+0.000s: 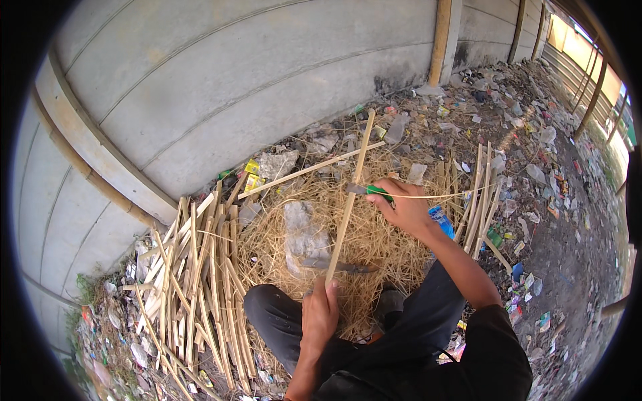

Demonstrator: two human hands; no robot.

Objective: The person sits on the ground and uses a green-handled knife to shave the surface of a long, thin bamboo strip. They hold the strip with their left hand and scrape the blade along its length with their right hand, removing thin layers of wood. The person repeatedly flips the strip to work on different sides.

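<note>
My left hand (319, 311) is closed around the near end of a long pale bamboo strip (346, 224), which points away from me. In my right hand (405, 206) is a knife with a green handle (380, 192). Its short dark blade (356, 189) lies against the strip, past its middle. A thin sliver (438, 196) stretches rightward from beside my right hand. Below the strip, a dark, long-bladed tool (348, 266) rests by a grey stone block (301, 230) among curled shavings (381, 244).
Many bamboo strips (200, 287) are heaped at my left, and a smaller group (479, 197) lies at my right. Another strip (311, 170) lies across the far shavings. Beyond stands a concrete wall (267, 60). Scattered litter (535, 174) covers the ground on the right.
</note>
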